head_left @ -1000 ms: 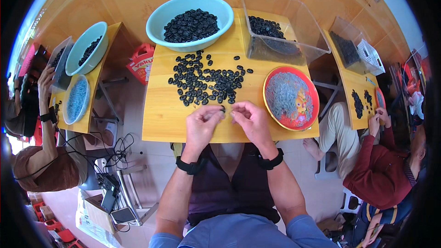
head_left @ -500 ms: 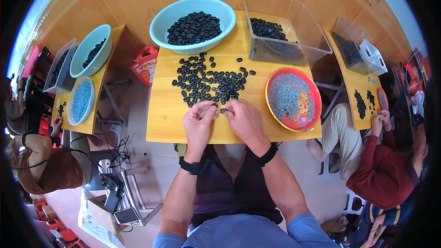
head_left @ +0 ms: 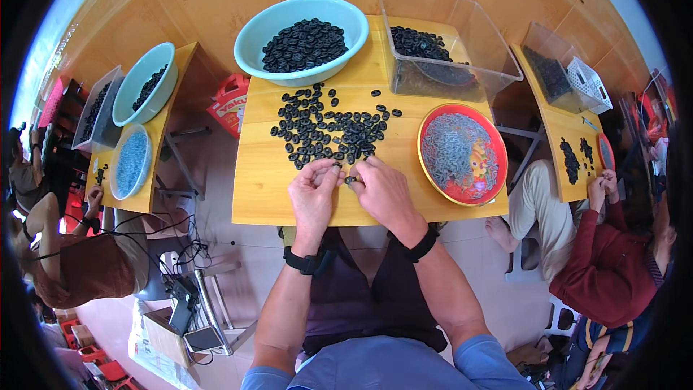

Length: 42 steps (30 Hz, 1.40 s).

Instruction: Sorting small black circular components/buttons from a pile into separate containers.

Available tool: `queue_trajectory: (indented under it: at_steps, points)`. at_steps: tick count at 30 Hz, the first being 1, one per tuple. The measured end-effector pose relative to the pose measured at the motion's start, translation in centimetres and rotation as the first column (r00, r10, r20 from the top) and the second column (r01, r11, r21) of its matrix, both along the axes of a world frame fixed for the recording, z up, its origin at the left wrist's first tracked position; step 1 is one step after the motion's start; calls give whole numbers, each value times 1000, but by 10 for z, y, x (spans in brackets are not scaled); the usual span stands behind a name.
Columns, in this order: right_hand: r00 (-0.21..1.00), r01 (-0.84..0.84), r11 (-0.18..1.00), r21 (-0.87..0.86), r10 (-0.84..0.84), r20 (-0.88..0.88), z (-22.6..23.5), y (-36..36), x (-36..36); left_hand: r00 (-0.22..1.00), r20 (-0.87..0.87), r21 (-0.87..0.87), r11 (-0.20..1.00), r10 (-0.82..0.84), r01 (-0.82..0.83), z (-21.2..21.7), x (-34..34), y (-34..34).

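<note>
Small black ring [head_left: 349, 180] pinched between the fingertips of both hands, just at the near edge of the black pile [head_left: 328, 131], low over the table [head_left: 260, 188]. Left hand [head_left: 312, 198] curled, fingers [head_left: 328, 173] drawn together at the tips, seemingly on a tiny piece too small to make out; right hand [head_left: 386, 195] likewise closed, fingers [head_left: 361, 173] clamped on the ring. Beyond the ring, away from the body: the loose pile of black rings spread over the middle of the table, still sizeable, so plenty left to handle by the look of it. Farther beyond the pile: a teal basin [head_left: 303, 40] heaped with more black rings, seemingly the waiting stock. Right of that basin and beyond the pile: a clear plastic tub [head_left: 447, 50] holding a modest layer of black pieces at its bottom, nowhere near full. Right of the ring: a red plate [head_left: 462, 153] covered with small grey parts, well stocked. Judged from all this: work somewhere in its early or middle stretch, with a fair batch in the tub, yet far more in pile and basin untouched. Dark wristbands on both forearms, near side of the ring. Far left of the pile: a second wooden table with another teal basin [head_left: 144, 83] and a blue plate [head_left: 130, 162], a seated person beside it. Far right of the pile: a third table [head_left: 559, 137] with a person in a dark red sleeve [head_left: 599, 245] bent over black pieces.
</note>
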State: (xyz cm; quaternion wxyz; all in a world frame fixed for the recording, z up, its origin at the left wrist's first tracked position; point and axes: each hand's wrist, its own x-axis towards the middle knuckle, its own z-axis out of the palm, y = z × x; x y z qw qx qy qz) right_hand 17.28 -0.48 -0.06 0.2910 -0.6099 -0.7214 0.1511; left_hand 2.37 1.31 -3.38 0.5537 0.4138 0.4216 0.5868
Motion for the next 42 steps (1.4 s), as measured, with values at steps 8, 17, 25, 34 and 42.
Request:
queue_trajectory:
  at_steps: [8, 17, 25, 34, 42]
  points:
    - [994, 36, 997, -74, -44, -97, 1, -5, 5, 972, -216, -1, 996, -90, 92, 1, 2, -5]
    - [983, -10, 1000, -14, 8, -185, -6, -10, 8, 962, -263, -11, 997, -77, 77, 6, 4, -4]
    - [979, -25, 997, 72, 39, -199, -8, -17, 8, 966, -248, -3, 997, -71, 72, 3, 4, -6]
    - [980, -28, 979, 200, 67, -188, -17, -18, 12, 946, -310, 1, 995, -94, 100, 8, 7, -8]
    - [775, 69, 997, 37, -30, -631, -22, -16, 16, 953, -266, -31, 989, -148, 145, 7, 5, -5]
